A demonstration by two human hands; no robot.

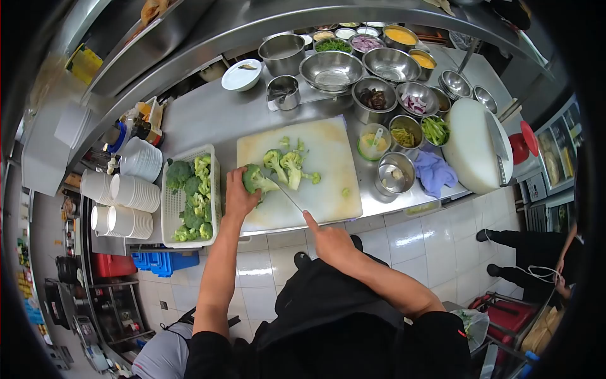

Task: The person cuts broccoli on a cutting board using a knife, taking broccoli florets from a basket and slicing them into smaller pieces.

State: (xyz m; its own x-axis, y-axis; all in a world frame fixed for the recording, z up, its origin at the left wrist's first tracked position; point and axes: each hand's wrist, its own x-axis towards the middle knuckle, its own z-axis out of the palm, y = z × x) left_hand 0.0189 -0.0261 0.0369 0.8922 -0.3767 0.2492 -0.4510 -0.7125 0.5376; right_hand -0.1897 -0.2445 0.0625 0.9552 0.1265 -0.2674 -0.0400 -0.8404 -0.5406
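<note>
At the left side of the white cutting board [328,202], my left hand [240,199] is closed around a broccoli head [257,178]. My right hand [329,240] grips a knife [291,199], its index finger stretched along the back of the blade; the handle is hidden in the palm. The blade's tip reaches the right side of the broccoli head. Cut broccoli florets [291,165] lie on the board just beyond, with small bits around them. Left of my left hand, a white plastic basket [216,189] holds more broccoli florets.
Metal bowls [328,71] and several ingredient containers line the back. A purple cloth [434,172] and a thick round white board [476,145] are at the right. Stacked white tubs [136,192] stand left of the basket. Another person's legs [511,243] show at right.
</note>
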